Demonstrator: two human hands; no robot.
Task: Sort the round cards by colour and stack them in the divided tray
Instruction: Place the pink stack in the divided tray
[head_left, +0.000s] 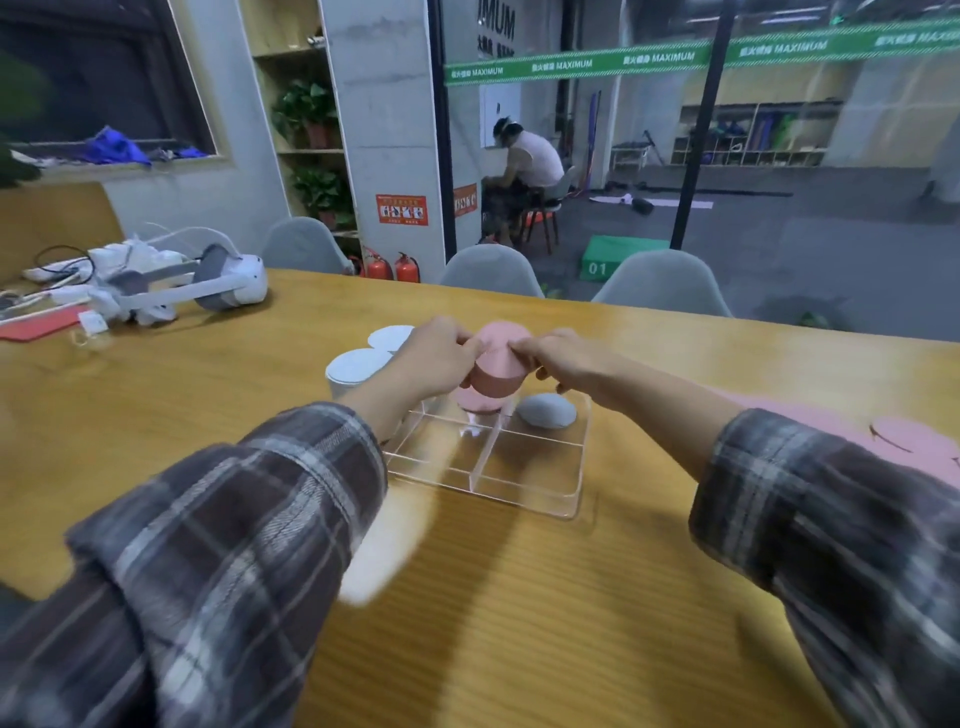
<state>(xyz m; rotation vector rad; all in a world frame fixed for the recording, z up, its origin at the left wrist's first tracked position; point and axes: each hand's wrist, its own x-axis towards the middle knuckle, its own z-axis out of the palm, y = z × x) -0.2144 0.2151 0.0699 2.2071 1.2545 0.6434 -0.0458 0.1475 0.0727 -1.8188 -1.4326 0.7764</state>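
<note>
Pink card stack, pinched by left hand and right hand fingers, over tray, MAXIMUM banner

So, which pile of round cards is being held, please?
The pink stack, gripped by left hand and right hand above the tray; the white piles rest on the table, the grey pile in the tray.

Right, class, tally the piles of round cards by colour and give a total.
Pink: 3, held pink stack between left hand and right hand, pink pile in the tray, loose pink cards.
White: 2, near white stack, far white pile.
Grey: 1, grey pile in the tray.
Total: 6.
</note>
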